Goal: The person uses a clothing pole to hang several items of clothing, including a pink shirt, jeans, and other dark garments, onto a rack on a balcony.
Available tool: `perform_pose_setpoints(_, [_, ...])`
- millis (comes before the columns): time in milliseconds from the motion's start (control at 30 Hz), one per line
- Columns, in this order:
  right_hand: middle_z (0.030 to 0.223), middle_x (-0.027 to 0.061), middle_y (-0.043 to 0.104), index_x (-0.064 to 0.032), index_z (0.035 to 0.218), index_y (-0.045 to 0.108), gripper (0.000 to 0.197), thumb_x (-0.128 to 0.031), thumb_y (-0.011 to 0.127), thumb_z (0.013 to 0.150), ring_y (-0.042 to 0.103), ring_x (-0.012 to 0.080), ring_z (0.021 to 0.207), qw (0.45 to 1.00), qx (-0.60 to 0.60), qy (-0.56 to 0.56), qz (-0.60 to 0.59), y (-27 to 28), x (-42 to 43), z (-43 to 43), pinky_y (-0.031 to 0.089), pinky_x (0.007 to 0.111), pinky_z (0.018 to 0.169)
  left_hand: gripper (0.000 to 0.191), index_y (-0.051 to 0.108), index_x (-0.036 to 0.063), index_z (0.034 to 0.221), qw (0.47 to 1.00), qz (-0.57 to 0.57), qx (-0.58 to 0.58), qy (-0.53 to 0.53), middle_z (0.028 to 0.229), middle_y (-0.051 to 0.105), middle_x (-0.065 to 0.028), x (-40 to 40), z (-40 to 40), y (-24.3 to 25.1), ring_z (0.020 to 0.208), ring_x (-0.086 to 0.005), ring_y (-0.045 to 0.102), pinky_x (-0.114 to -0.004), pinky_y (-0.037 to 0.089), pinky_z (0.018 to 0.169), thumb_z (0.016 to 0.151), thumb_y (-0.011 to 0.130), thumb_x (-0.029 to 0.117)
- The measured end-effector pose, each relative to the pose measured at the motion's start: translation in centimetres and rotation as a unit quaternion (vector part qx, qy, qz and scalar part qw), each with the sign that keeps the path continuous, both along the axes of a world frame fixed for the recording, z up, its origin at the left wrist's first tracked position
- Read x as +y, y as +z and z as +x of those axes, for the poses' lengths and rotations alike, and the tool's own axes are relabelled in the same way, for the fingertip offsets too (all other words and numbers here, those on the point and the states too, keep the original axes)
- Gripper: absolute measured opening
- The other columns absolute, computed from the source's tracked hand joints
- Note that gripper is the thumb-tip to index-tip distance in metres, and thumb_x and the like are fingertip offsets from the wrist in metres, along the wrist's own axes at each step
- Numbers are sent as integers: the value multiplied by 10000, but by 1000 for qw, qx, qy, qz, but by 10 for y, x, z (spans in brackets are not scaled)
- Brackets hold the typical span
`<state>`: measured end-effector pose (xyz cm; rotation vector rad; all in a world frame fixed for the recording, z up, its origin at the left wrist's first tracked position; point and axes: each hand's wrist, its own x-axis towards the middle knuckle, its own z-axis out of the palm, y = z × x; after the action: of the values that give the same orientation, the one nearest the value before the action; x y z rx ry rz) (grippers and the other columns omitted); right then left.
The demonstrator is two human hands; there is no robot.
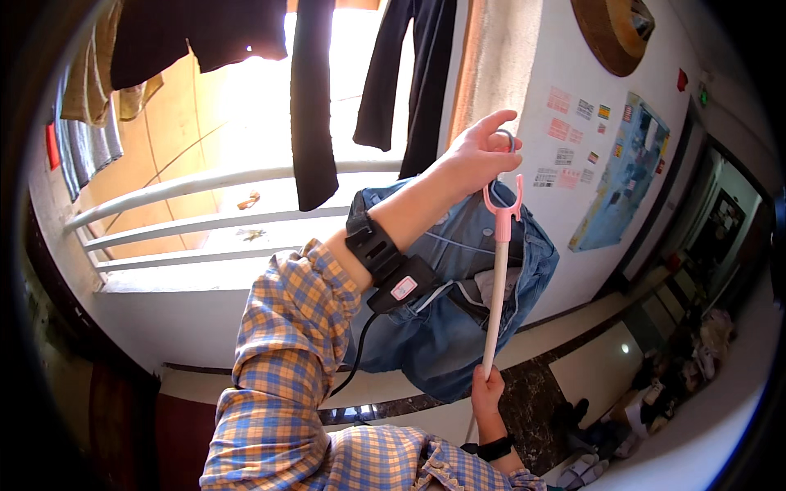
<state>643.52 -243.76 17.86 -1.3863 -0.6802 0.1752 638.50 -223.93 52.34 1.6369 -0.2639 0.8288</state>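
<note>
My left hand (482,150) is raised at the upper middle, its fingers gripping the hook of a blue-grey clothes hanger (511,140). Blue denim shorts (430,362) hang from this hanger, in front of the low wall, with the waist opening and pale inner lining facing me. My right hand (487,388), lower down, is closed around the white shaft of a clothesline pole (496,294). The pole stands nearly upright in front of the shorts. Its pink forked head (503,212) is just below my left hand, by the hanger's neck.
Dark trousers (381,80) and other laundry (202,37) hang before the bright window opening. White railings (202,187) cross it. A straw hat (614,37) and a blue panel box (623,178) are on the right wall. Shoes (645,393) line the floor there.
</note>
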Motion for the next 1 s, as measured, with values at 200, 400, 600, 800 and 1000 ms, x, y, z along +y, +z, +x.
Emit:
perform_pose_setpoints(200, [570,-42,390,-28,670,462,172,-133,526,792,332,31,528,996,34,63,60,17,25,-1,288,206,459,539,341,100,1205,947,241,-16,212,1012,519,-135,14,-10,14,845,-141,508,-251,412,739,713,562,91])
perform_pose_setpoints(400, [538,-38,380,-65,678,432,187,-161,455,837,330,27,447,991,-16,102,85,31,48,-4,260,184,394,589,297,103,1232,916,280,-61,282,1051,512,-148,21,-29,24,900,-184,523,-283,426,747,712,573,121])
perform_pose_setpoints(600, [544,-29,398,-68,677,436,194,-177,470,833,337,37,444,985,69,138,82,45,63,-21,265,186,391,601,269,179,1242,822,358,104,429,1077,491,-165,36,-67,0,895,-313,538,-346,415,804,717,553,109])
perform_pose_setpoints(800, [508,-5,387,-36,771,478,256,-282,447,838,343,74,412,979,99,117,136,37,54,-8,269,201,368,586,393,69,1134,695,477,-157,514,996,503,-145,18,-59,-16,906,-315,483,-373,382,756,587,602,53])
perform_pose_setpoints(1000, [573,15,426,29,917,482,307,-260,397,860,381,73,487,976,70,145,148,101,76,-3,311,195,450,344,538,59,948,747,450,-266,412,830,541,-76,-24,-95,-89,698,-242,498,-325,382,614,612,607,81])
